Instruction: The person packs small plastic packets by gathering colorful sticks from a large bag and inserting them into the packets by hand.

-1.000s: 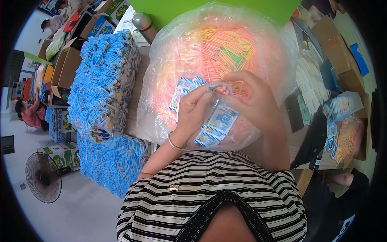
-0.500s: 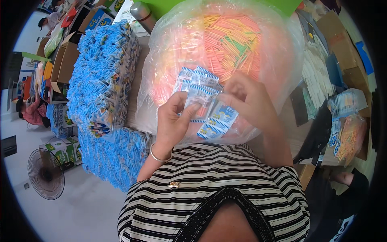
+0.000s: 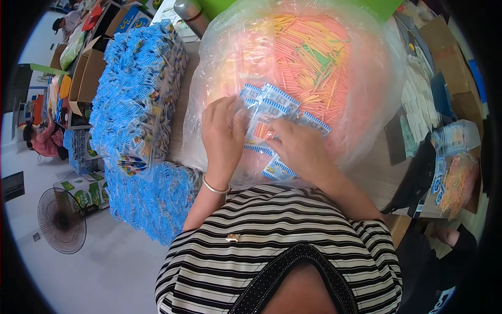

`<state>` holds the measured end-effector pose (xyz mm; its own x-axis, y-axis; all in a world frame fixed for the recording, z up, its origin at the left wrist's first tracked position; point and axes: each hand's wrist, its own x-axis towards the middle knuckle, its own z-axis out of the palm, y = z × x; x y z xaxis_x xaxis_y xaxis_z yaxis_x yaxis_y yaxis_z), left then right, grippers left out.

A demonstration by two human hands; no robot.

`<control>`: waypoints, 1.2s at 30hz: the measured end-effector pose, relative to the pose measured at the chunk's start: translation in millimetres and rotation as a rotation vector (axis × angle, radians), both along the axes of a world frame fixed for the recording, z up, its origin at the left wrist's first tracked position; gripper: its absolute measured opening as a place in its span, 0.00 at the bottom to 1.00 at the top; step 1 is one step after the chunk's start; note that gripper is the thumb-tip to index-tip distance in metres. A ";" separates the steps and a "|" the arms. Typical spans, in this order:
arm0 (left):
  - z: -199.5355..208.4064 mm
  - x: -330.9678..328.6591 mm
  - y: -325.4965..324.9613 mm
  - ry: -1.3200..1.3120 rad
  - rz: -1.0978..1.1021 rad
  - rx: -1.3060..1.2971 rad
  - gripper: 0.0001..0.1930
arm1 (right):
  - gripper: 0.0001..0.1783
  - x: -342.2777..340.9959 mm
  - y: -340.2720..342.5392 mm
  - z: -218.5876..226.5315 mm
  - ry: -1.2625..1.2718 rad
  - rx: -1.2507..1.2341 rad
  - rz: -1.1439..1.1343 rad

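Several small blue-and-clear packets [image 3: 278,97] lie overlapping on a big clear plastic bag [image 3: 201,99]. Thin pink, yellow and green sticks [image 3: 308,57] show inside that bag. My right hand [image 3: 302,149] pinches the edge of one packet [image 3: 261,130] between thumb and fingers; orange-pink sticks show through its clear front. At that packet's left side is my left hand [image 3: 224,133], fingers bent and drawn together, its thumb blurred. Whether anything is between these fingertips is hidden. Another packet [image 3: 278,168] lies below my right hand.
A tall stack of blue packets [image 3: 130,89] in clear plastic stands at left, with more blue packets [image 3: 151,196] below it. A metal flask [image 3: 191,15] stands behind. Rightward lie white slips [image 3: 421,94] and a bag of sticks [image 3: 459,180]. A fan [image 3: 61,220] stands lower left.
My left hand has loosened from the front of the packet and moved up to its left side. My right hand has come down and left onto the packet's right edge.
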<state>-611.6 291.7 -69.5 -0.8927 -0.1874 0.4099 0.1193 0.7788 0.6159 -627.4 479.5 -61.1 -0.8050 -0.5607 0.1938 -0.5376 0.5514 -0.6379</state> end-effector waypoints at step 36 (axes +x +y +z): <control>13.2 11.6 10.1 -0.405 -0.255 0.693 0.45 | 0.06 4.5 13.7 -27.3 0.485 0.022 0.096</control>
